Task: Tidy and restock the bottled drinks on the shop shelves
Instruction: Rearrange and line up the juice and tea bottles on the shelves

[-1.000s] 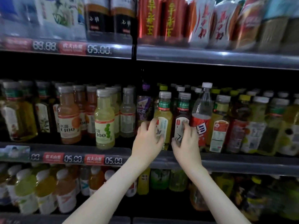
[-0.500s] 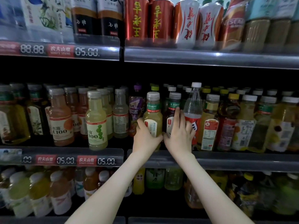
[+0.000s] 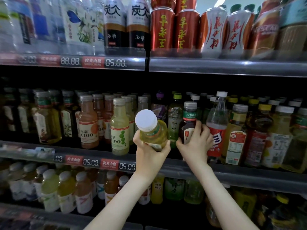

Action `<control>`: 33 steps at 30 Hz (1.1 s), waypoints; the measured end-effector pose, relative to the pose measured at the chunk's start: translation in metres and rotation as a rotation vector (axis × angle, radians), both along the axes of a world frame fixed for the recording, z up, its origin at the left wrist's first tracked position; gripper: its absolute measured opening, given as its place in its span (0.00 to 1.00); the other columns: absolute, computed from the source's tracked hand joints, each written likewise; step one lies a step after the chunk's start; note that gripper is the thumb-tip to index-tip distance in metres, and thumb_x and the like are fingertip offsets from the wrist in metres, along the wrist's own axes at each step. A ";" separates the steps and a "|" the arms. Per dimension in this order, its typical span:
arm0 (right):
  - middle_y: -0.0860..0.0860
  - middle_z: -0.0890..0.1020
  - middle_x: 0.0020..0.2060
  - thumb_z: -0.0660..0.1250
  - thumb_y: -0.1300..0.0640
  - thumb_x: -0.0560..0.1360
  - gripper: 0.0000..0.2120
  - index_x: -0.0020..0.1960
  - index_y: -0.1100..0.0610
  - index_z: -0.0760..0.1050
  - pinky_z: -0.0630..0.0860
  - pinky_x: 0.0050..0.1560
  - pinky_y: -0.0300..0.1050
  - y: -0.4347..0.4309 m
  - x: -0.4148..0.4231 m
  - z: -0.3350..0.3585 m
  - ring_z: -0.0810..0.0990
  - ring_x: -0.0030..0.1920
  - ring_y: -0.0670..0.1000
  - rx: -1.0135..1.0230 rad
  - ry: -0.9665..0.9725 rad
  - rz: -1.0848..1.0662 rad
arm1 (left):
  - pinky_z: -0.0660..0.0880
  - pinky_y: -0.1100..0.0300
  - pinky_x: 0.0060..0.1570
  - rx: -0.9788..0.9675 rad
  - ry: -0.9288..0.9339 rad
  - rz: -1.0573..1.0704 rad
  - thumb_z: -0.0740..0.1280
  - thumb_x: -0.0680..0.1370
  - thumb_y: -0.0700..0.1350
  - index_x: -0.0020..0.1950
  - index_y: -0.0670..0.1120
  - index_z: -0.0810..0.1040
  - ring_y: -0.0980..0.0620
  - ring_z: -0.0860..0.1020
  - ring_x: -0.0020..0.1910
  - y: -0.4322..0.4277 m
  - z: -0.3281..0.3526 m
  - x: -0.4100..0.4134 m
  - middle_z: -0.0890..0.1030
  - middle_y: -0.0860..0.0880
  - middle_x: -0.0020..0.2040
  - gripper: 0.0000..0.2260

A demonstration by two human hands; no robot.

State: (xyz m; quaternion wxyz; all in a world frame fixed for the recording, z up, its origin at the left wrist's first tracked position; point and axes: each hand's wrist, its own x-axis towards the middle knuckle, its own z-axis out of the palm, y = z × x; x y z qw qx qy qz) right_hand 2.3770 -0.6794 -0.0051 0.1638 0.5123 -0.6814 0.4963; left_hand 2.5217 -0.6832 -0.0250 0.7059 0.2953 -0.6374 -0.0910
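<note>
Yellow bottle (image 3: 154,135) in hand, dark bottle (image 3: 188,125) grasped on the middle shelf (image 3: 249,176)
Left grip (image 3: 149,155) clasps the yellow bottle low, tilted cap-first before the shelf; it could slip. Right grip (image 3: 194,145) wraps the dark one and may topple its clear red-labelled neighbour (image 3: 216,117). Pale liquid, white cap.

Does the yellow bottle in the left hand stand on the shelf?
No: the left hand holds the yellow bottle tilted, clear of the shelf.

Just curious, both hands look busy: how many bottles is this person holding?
2. The left hand grips a yellow tea bottle, tilted, off the shelf; the right hand grips a dark tea bottle upright on the middle shelf.
</note>
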 end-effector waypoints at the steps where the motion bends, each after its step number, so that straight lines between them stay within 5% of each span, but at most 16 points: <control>1: 0.59 0.62 0.70 0.73 0.51 0.69 0.43 0.76 0.57 0.54 0.58 0.69 0.59 0.001 0.000 -0.002 0.59 0.68 0.58 -0.002 -0.032 0.076 | 0.67 0.80 0.51 0.008 0.001 0.001 0.78 0.67 0.39 0.64 0.53 0.53 0.74 0.67 0.59 0.002 0.001 0.005 0.68 0.51 0.58 0.39; 6: 0.53 0.66 0.71 0.73 0.53 0.70 0.44 0.75 0.44 0.48 0.68 0.64 0.46 -0.001 0.002 -0.001 0.69 0.68 0.53 0.071 -0.369 0.430 | 0.67 0.79 0.52 0.040 -0.001 0.016 0.78 0.67 0.41 0.65 0.49 0.52 0.61 0.71 0.58 0.008 0.004 0.024 0.68 0.44 0.61 0.39; 9: 0.54 0.72 0.62 0.76 0.54 0.67 0.37 0.70 0.57 0.62 0.72 0.60 0.46 -0.007 0.000 0.005 0.74 0.63 0.55 0.126 -0.392 0.419 | 0.65 0.82 0.49 0.024 0.014 0.037 0.78 0.67 0.40 0.64 0.53 0.53 0.75 0.69 0.57 0.014 0.007 0.034 0.67 0.57 0.58 0.39; 12: 0.56 0.74 0.59 0.77 0.55 0.65 0.32 0.65 0.59 0.69 0.76 0.58 0.49 -0.003 0.005 0.006 0.76 0.57 0.53 0.113 -0.386 0.418 | 0.67 0.82 0.47 0.045 0.013 0.037 0.78 0.67 0.42 0.61 0.57 0.53 0.71 0.72 0.53 0.022 0.008 0.048 0.69 0.57 0.57 0.38; 14: 0.52 0.69 0.62 0.78 0.56 0.66 0.36 0.69 0.58 0.64 0.71 0.56 0.39 0.009 0.018 0.002 0.72 0.57 0.44 -0.005 -0.392 0.394 | 0.69 0.81 0.46 0.065 0.015 0.055 0.78 0.67 0.44 0.61 0.58 0.53 0.66 0.74 0.53 0.026 0.008 0.061 0.71 0.52 0.57 0.37; 18: 0.50 0.63 0.59 0.79 0.57 0.65 0.41 0.70 0.59 0.61 0.62 0.56 0.18 0.038 0.051 0.011 0.64 0.54 0.26 -0.309 -0.268 0.436 | 0.69 0.80 0.44 0.041 0.035 0.100 0.78 0.66 0.45 0.61 0.54 0.54 0.75 0.72 0.53 0.036 0.000 0.096 0.68 0.62 0.56 0.36; 22: 0.48 0.65 0.55 0.80 0.55 0.61 0.39 0.66 0.60 0.66 0.59 0.57 0.18 0.066 0.097 0.016 0.60 0.57 0.26 -0.315 -0.157 0.520 | 0.68 0.80 0.43 0.077 0.007 0.136 0.78 0.66 0.49 0.59 0.58 0.54 0.72 0.73 0.50 0.056 -0.008 0.145 0.68 0.64 0.54 0.35; 26: 0.43 0.69 0.57 0.81 0.57 0.62 0.37 0.63 0.48 0.64 0.66 0.57 0.23 0.085 0.167 -0.016 0.70 0.58 0.34 -0.158 -0.327 0.705 | 0.69 0.67 0.40 0.182 -0.090 0.198 0.75 0.64 0.56 0.58 0.56 0.55 0.73 0.72 0.45 0.075 -0.023 0.205 0.70 0.65 0.49 0.34; 29: 0.43 0.78 0.55 0.81 0.57 0.63 0.36 0.63 0.46 0.63 0.75 0.50 0.32 0.092 0.222 -0.052 0.78 0.52 0.36 0.015 -0.526 0.723 | 0.66 0.69 0.38 0.261 -0.159 0.204 0.75 0.64 0.56 0.58 0.58 0.55 0.81 0.69 0.45 0.090 -0.039 0.260 0.70 0.67 0.46 0.34; 33: 0.42 0.78 0.51 0.81 0.51 0.62 0.38 0.65 0.45 0.64 0.74 0.38 0.28 0.099 0.290 -0.091 0.79 0.46 0.32 0.172 -0.730 0.675 | 0.70 0.69 0.39 0.397 -0.247 0.124 0.72 0.63 0.61 0.56 0.62 0.53 0.64 0.76 0.45 0.106 -0.058 0.339 0.73 0.58 0.50 0.33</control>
